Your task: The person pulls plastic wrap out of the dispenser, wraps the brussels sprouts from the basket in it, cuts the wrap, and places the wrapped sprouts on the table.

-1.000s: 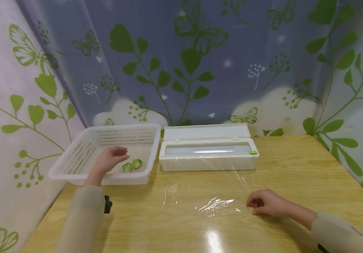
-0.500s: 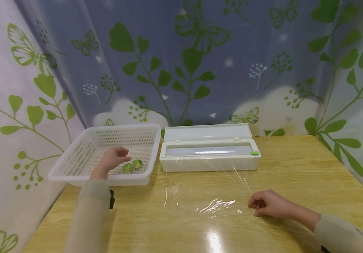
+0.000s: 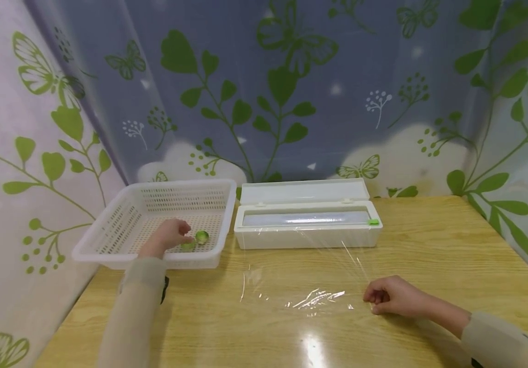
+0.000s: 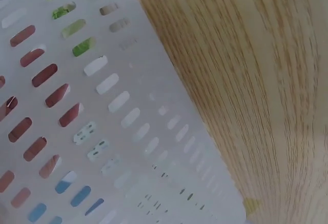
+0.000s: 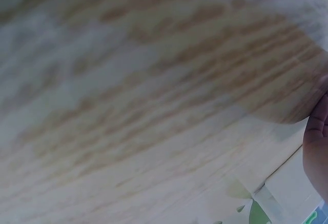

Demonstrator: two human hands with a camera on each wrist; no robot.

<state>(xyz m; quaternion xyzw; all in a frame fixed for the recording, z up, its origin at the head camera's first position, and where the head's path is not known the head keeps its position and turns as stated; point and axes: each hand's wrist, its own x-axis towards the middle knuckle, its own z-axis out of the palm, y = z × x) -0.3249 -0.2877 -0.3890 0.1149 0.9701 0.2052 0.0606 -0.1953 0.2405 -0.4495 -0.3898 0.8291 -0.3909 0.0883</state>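
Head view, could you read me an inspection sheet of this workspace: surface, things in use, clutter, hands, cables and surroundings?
Surface: wood-grain table, with a light reflection near the front edge of the picture.
Job's things: white basket at left, with two small green sprouts inside; white dispenser beside it, lid open, roll visible; clear film drawn out in front of it.
Clutter: nothing seen.
Hands: left hand over the basket floor, by the nearer sprout, grip unclear; right hand pinches the film's right edge.
Cables: nothing seen.
Surroundings: backdrop printed with leaves and butterflies, behind and on both sides.
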